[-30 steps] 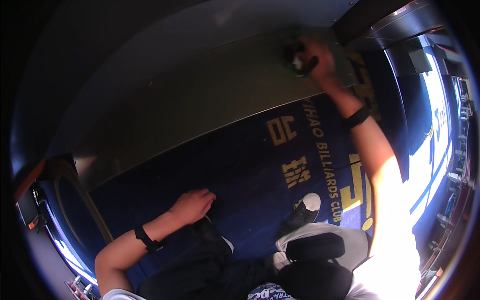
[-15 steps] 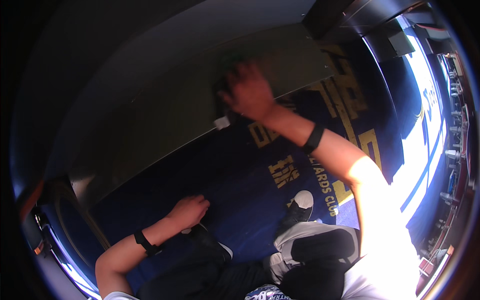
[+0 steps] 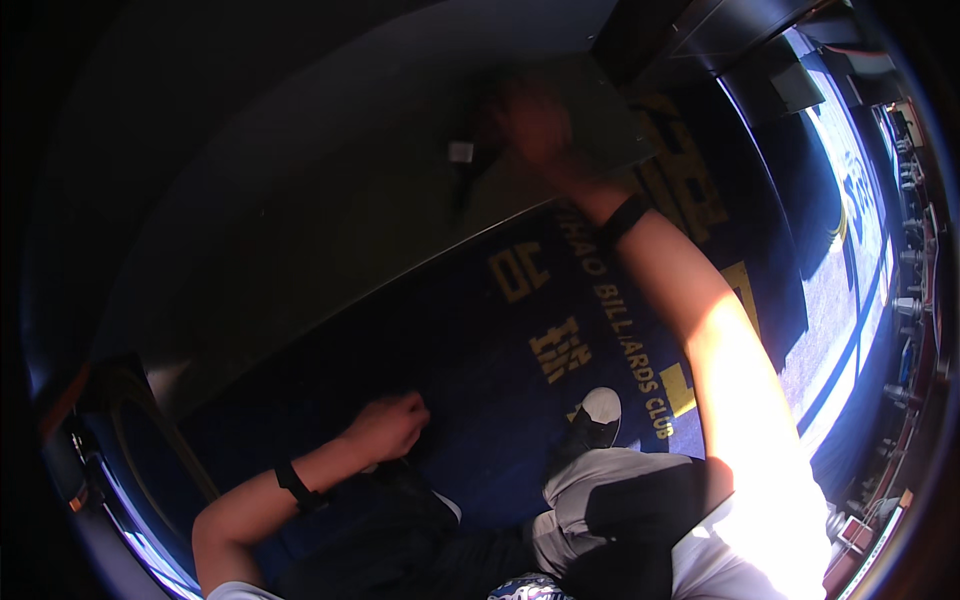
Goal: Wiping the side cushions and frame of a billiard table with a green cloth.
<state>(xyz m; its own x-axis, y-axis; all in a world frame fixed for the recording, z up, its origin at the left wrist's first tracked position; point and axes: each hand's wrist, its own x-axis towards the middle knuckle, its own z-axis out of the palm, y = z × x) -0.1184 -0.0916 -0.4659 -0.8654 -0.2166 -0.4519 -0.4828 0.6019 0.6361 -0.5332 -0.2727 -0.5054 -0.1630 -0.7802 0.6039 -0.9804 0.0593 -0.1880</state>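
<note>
A dark, cloth-like piece (image 3: pixel 466 186) with a small white tag (image 3: pixel 460 152) lies under and beside my right hand (image 3: pixel 535 125), which is smeared by motion. That hand is reached far forward over a flat dark olive-grey panel (image 3: pixel 340 260), seemingly pressing the cloth to its surface. Shadow hides most of the cloth and the fingertips. My left hand (image 3: pixel 392 425) is held loosely closed close to my left knee, and no object shows in it. Black bands circle both wrists.
Blue carpet (image 3: pixel 440 350) with yellow lettering spreads below the panel's straight edge. My shoe (image 3: pixel 603 406) rests on it. A dark wall-like surface (image 3: pixel 250 110) rises behind the panel. Sunlit floor (image 3: pixel 850 210) and a row of grey fittings (image 3: pixel 908 305) are at the far right.
My right hand has swept farther away and slightly right across the panel, carrying the tagged cloth along. My left hand has shifted slightly right, its fingers more curled.
</note>
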